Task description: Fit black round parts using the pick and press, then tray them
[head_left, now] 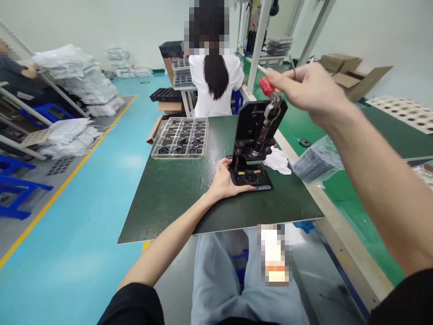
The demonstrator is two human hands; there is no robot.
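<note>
A black hand press [254,149] with a toggle lever stands upright on the green tabletop. My left hand [225,180] grips its base from the left, thumb stretched along the front edge and fingers round the side. On the base plate sits a round black part [251,177] between small yellowish pieces; the press head is raised above it. At the upper right, my right hand [309,85] has its thumb against the red lever handle [266,86]. Its curled fingers hold a thin grey metal tool [292,67], most of which is hidden.
A clear compartment tray [181,137] with black ring-shaped parts lies left of the press. A white cloth [277,161] lies behind the press. Bagged grey sheets [320,160] rest by the table's right edge. A person in white [214,83] sits ahead; another person [20,76] is far left.
</note>
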